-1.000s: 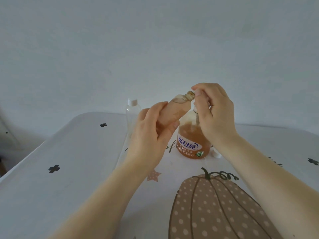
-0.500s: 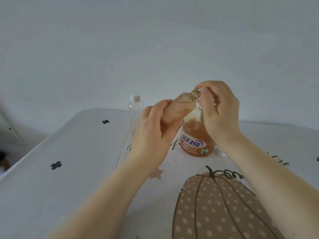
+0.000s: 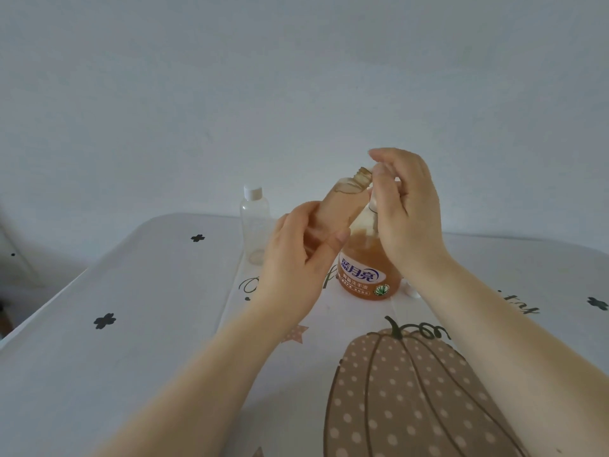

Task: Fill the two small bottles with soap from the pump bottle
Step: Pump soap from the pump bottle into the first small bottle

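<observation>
While my left hand (image 3: 296, 258) grips a tilted small bottle (image 3: 333, 212) nearly full of orange soap, my right hand (image 3: 405, 209) curls over the pump bottle (image 3: 365, 272), half full; a capped clear bottle (image 3: 254, 222) stands empty on the tabletop (image 3: 131, 324).

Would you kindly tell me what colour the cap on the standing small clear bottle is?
White, seen in the head view on the empty small clear plastic bottle.

The capped clear bottle (image 3: 254, 222) stands just left of both hands, narrowing passage there. The surface (image 3: 131, 324) lies open leftward and in front. A small white object (image 3: 409, 289), perhaps a cap, sits right of the pump bottle (image 3: 365, 275).
</observation>
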